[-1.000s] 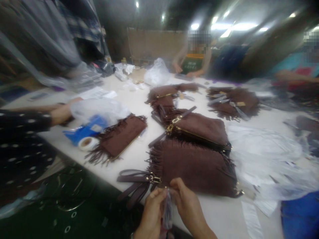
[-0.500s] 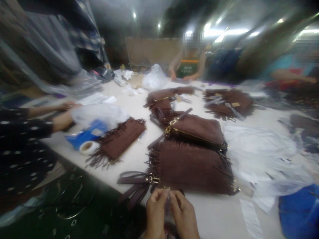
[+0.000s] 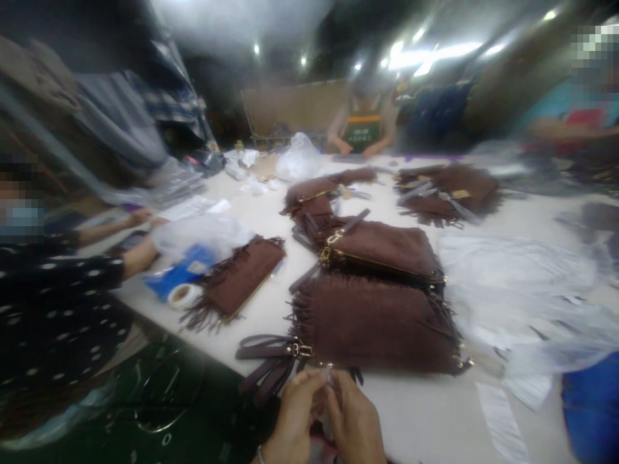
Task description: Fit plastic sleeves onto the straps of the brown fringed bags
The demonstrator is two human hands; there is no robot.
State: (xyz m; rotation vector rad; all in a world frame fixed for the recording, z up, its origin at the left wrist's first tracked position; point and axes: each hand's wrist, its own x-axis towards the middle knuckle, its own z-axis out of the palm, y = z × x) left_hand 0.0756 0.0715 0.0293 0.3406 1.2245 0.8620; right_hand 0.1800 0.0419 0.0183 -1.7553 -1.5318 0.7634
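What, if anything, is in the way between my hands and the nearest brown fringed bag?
Nothing visible: your left hand and right hand are together right at the brown fringed bag's near edge.

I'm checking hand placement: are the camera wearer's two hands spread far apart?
No, the left hand and right hand are close together near the front edge of the nearest brown fringed bag.

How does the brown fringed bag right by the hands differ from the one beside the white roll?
The front bag looks bigger than the left bag, though it is also nearer the camera.
The front bag lies roughly straight across; the left bag lies slanted.
A strap shows at the front bag's left end; none shows on the left bag.
Both are brown and fringed.
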